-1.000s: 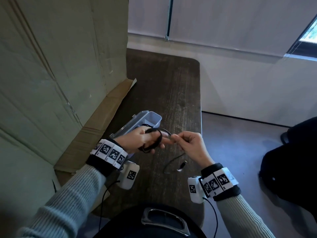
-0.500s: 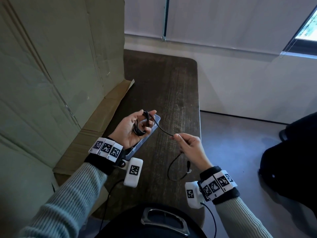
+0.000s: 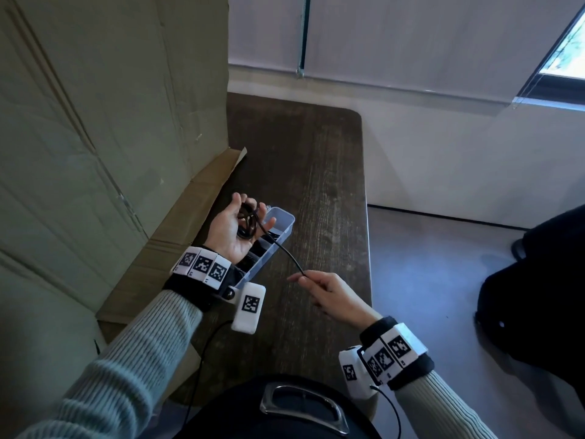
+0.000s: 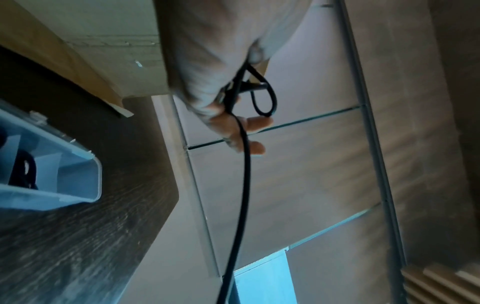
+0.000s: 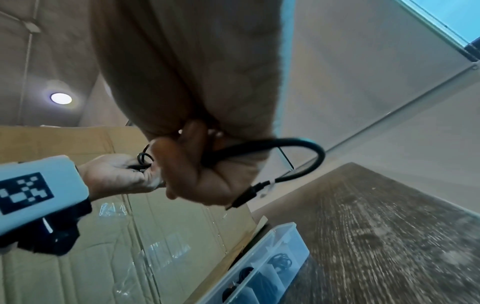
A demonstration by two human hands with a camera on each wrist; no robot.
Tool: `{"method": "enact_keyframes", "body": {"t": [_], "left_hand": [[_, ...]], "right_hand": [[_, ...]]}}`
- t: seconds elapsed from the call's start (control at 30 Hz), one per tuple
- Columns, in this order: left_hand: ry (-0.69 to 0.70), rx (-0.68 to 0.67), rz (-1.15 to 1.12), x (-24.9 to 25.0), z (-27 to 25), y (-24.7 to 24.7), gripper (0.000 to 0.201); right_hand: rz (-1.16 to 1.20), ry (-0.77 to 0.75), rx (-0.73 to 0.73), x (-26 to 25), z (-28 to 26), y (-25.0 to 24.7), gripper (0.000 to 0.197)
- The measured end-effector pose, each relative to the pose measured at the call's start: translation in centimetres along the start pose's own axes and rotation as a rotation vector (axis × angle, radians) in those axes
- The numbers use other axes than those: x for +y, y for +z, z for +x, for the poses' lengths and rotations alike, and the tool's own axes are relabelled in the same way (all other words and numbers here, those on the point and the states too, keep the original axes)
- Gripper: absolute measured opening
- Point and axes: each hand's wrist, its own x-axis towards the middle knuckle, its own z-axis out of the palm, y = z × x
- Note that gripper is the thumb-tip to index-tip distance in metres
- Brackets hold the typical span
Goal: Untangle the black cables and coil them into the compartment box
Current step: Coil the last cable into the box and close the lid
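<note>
My left hand (image 3: 235, 224) is raised palm up over the clear compartment box (image 3: 284, 216) and holds a small coil of black cable (image 3: 248, 219) wound round its fingers. In the left wrist view the thumb presses the cable loop (image 4: 262, 96) against the fingers (image 4: 255, 122). From the coil the cable runs straight down and right to my right hand (image 3: 305, 277), which pinches it. In the right wrist view the cable tail (image 5: 298, 144) curves out of my right hand's grip and ends in a plug (image 5: 244, 197). Coiled black cables (image 5: 279, 260) lie in the box's compartments (image 4: 24, 172).
The box lies along the left side of a dark wooden table (image 3: 316, 172). A big cardboard sheet (image 3: 110, 122) leans against that side, its flap on the tabletop. A black bag (image 3: 538, 296) sits on the floor at right. A black item with a metal handle (image 3: 300, 403) is at the near edge.
My left hand turned palm up and moved away over the box with the coil. The right hand slid toward me along the cable, so the hanging tail is shorter and the span is straight.
</note>
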Motion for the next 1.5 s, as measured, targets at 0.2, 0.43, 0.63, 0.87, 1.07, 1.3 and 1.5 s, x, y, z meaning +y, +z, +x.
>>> {"method": "enact_keyframes", "body": {"t": [0.2, 0.43, 0.63, 0.87, 1.07, 1.3, 1.5], "left_hand": [[-0.019, -0.113, -0.073, 0.1, 0.2, -0.6, 0.024], [0.046, -0.071, -0.144, 0.1, 0.2, -0.3, 0.024], [0.040, -0.120, -0.188, -0.1, 0.4, -1.2, 0.023], [0.205, -0.013, 0.149, -0.1, 0.0, -1.1, 0.020], [0.529, -0.085, 1.269, -1.1, 0.5, -2.6, 0.040], [0.077, -0.481, 1.295, -4.0, -2.0, -1.0, 0.067], [-0.085, -0.737, 1.579, -3.2, -2.5, -0.4, 0.021]], "right_hand": [[-0.038, 0.000, -0.012, -0.1, -0.3, -0.6, 0.026], [-0.028, 0.032, -0.029, -0.3, -0.3, -0.2, 0.027], [-0.035, -0.015, -0.034, -0.2, 0.1, -0.1, 0.023], [-0.079, -0.011, 0.049, 0.0, 0.0, -0.8, 0.027], [-0.234, -0.229, -0.142, -4.4, -1.8, -1.9, 0.021], [-0.223, -0.366, 0.229, -6.4, 0.2, -3.4, 0.018], [-0.086, -0.261, 0.347, -3.9, 1.1, -4.4, 0.016]]}}
